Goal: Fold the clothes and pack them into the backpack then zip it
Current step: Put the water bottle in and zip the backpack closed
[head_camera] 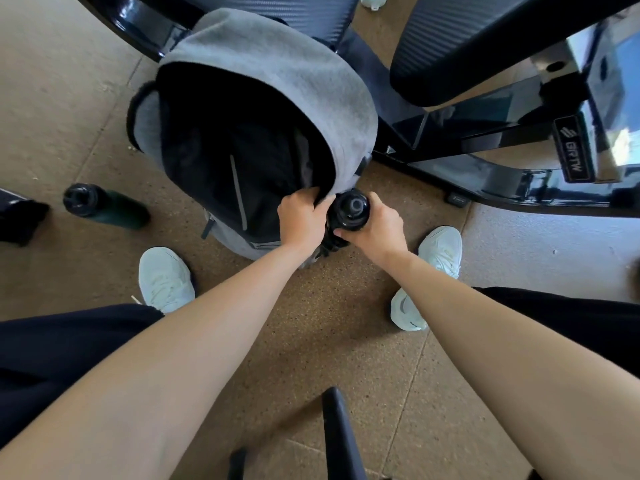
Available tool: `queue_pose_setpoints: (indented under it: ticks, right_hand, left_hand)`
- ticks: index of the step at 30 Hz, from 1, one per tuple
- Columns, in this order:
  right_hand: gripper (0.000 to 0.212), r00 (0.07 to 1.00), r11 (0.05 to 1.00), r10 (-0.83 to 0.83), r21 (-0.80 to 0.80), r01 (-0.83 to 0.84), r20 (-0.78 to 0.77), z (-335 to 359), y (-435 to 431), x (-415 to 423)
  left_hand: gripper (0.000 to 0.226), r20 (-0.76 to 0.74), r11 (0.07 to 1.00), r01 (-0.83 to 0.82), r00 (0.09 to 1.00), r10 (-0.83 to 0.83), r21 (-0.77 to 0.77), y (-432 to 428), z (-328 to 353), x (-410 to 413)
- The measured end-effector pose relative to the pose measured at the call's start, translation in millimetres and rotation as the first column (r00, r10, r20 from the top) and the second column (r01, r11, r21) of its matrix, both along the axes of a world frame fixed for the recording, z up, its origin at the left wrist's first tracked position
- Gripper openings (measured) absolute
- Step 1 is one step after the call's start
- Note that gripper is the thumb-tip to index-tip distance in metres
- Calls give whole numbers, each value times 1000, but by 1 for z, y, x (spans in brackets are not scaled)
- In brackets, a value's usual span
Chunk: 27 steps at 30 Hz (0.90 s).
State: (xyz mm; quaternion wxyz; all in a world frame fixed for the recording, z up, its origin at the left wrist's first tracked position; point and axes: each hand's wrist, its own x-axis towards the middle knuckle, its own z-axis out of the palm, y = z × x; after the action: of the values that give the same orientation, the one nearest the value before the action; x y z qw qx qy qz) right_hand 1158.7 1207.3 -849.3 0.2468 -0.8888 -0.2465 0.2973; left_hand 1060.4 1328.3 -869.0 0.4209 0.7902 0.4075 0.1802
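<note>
Standing on the cork-coloured floor [329, 341] betw. the person's two white shoes, the grey backpack [263, 84] sat upright w/ its main compartment gaping open, dark fabric visible inside; what that fabric was couldn't be told; the left hand [301, 216] pinched the near rim of the opening, fingers closed on the grey edge; the right hand [375, 226] was wrapped around a black bottle [348, 211], fingers closed on its body just below the cap, bottle upright & touching the backpack's right side, next to the left hand; whether it sat in a side pocket couldn't be told; a second bottle, dark green [107, 206], lay on its side on the floor to the left, well apart from the backpack; black gym equipment [485, 39] w/ padded parts stood behind & to the right of the pack; left shoe [164, 278] & right shoe [434, 268] both flat on the floor; bare forearms reached in from the bottom of view.
</note>
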Motion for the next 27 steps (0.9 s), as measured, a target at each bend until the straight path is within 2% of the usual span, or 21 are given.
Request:
queue_pose_setpoints:
  ticks: [3, 4, 7, 11, 16, 20, 22, 25, 27]
  right_hand:
    - [72, 955, 959, -280, -62, 275, -96, -9, 11, 2]
    - [74, 938, 944, -326, -85, 318, -115, -13, 14, 3]
    - [77, 966, 972, -229, -78, 220, -122, -14, 10, 3]
    - [101, 990, 995, -77, 59, 84, -114, -12, -4, 10]
    - [77, 999, 993, 47, 106, -49, 20, -9, -1, 20]
    - [78, 954, 955, 284, 64, -290, 97, -10, -2, 18]
    - [76, 970, 971, 233, 37, -236, 75, -10, -1, 18]
    - [71, 1000, 997, -25, -67, 25, 1, -11, 9, 22]
    - [72, 999, 992, -43, -122, 40, -19, -13, 14, 23]
  left_hand:
    - [39, -14, 1000, 7, 1000, -7, -12, 1, 2, 0]
    - [40, -21, 1000, 6, 1000, -6, -14, 2, 2, 0]
    - [32, -28, 1000, 4, 1000, -4, -30, 8, 0, -1]
    - [31, -39, 998, 27, 999, -30, -56, 8, -1, 0]
    - [34, -17, 998, 23, 1000, -24, -56, 6, -4, -3]
    - [35, -14, 998, 40, 999, -41, -55, 4, -6, -4]
    - [37, -14, 997, 61, 998, -62, -54, 2, -6, -4]
    - [51, -16, 997, 79, 997, -80, -22, 2, 0, -2]
    - [57, -17, 998, 68, 998, -68, -15, 5, 1, -1]
